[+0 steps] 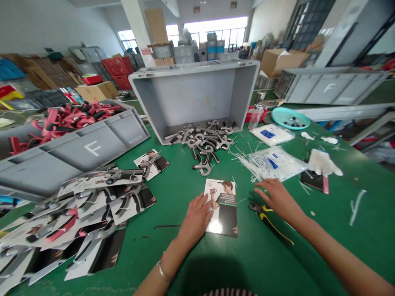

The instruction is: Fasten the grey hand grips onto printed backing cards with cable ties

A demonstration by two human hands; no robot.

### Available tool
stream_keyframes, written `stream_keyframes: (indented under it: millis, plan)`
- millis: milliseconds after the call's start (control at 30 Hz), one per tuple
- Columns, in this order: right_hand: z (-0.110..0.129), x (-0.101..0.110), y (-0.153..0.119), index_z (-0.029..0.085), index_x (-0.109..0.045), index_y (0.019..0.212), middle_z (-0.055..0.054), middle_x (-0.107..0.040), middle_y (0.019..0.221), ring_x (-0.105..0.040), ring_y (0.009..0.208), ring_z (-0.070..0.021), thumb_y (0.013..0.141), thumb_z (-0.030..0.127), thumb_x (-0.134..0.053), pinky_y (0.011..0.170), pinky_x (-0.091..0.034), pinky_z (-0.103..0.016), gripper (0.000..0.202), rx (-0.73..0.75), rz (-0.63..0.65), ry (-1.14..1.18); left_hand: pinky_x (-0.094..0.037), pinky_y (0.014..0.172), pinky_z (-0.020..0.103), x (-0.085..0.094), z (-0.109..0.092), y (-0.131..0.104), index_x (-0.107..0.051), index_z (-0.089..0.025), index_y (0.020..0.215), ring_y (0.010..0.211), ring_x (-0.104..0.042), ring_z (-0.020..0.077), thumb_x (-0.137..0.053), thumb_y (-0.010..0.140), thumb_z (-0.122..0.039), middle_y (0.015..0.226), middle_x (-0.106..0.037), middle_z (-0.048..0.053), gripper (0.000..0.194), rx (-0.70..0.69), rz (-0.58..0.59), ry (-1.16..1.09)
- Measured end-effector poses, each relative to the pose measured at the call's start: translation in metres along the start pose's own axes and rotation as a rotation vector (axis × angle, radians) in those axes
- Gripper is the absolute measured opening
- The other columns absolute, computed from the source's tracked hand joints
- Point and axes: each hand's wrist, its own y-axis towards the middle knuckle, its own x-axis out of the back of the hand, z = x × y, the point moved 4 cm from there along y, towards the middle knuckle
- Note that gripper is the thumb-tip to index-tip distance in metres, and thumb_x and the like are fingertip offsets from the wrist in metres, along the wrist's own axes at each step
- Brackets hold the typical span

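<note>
My left hand (195,216) lies flat on the left edge of a printed cardboard card (224,218), its fingers stretched out over the surface. The card rests face up on the green table. My right hand (277,199) is open and holds nothing, with its fingers apart just beside a loose bunch of white cable ties (254,164). Below that hand lie cutting pliers (274,226) with yellow and black handles. Beyond the card is a heap of grey and black hand grip exercisers (206,142), spilling out of a grey crate (197,96) tipped on its side.
Cards with exercisers on them (86,220) are stacked at left, before a grey bin (92,144) of pink exercisers. On the right lie bags of cable ties (277,162), a white glove (322,162) on a dark phone-like object, and a turquoise dish (290,119).
</note>
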Motion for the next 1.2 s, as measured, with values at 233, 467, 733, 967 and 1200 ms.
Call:
stream_keyframes:
  millis: [233,467,733,967,1200]
  plan:
    - [-0.010,-0.028,0.132,0.011,-0.066,0.103,-0.017,-0.061,0.108,-0.054,0.104,-0.0268,0.092,0.013,-0.048,0.088,-0.043,-0.036,0.022,-0.066,-0.005,0.005,-0.041,0.106,0.052,-0.027,-0.005,-0.023,-0.048,-0.018,0.140,0.136,-0.041,0.0343,-0.051,0.092,-0.024,0.148,-0.045,0.016,0.049,0.064,-0.086,0.411]
    - [0.011,-0.008,0.171,0.011,-0.065,0.097,-0.020,-0.061,0.110,-0.051,0.110,-0.0294,0.097,0.019,-0.041,0.092,-0.041,-0.041,0.026,-0.069,-0.121,0.106,-0.043,0.105,0.052,-0.038,0.006,-0.041,-0.049,-0.025,0.141,0.135,-0.043,0.0330,-0.052,0.089,-0.021,0.148,-0.046,0.012,0.052,0.127,-0.165,0.279]
    - [0.110,-0.010,0.049,0.015,-0.059,0.092,-0.001,-0.064,0.081,-0.047,0.051,-0.0065,0.092,0.044,-0.059,0.052,-0.038,-0.021,0.030,0.012,0.649,1.292,-0.047,0.098,0.039,0.047,-0.023,-0.003,-0.066,-0.027,0.122,0.109,-0.061,0.0230,-0.054,0.093,-0.031,0.119,-0.065,0.009,0.032,0.226,-0.244,-0.627]
    - [0.161,-0.052,-0.040,0.013,-0.058,0.092,0.002,-0.056,0.070,-0.044,0.046,-0.0043,0.081,0.039,-0.074,0.046,-0.037,-0.019,0.032,-0.153,0.962,1.934,-0.045,0.064,0.024,0.049,-0.046,-0.017,-0.069,-0.016,0.074,0.063,-0.056,0.0122,-0.067,0.085,-0.034,0.068,-0.061,0.002,0.021,0.330,-0.079,-1.105]
    - [0.156,-0.052,-0.055,0.014,-0.058,0.092,0.005,-0.050,0.064,-0.039,0.045,-0.0031,0.083,0.031,-0.073,0.043,-0.032,-0.016,0.024,-0.262,0.881,2.039,-0.046,0.072,0.025,0.035,-0.050,-0.034,-0.069,-0.016,0.091,0.073,-0.059,0.0136,-0.073,0.079,-0.031,0.076,-0.065,0.002,0.019,0.350,0.048,-1.176]
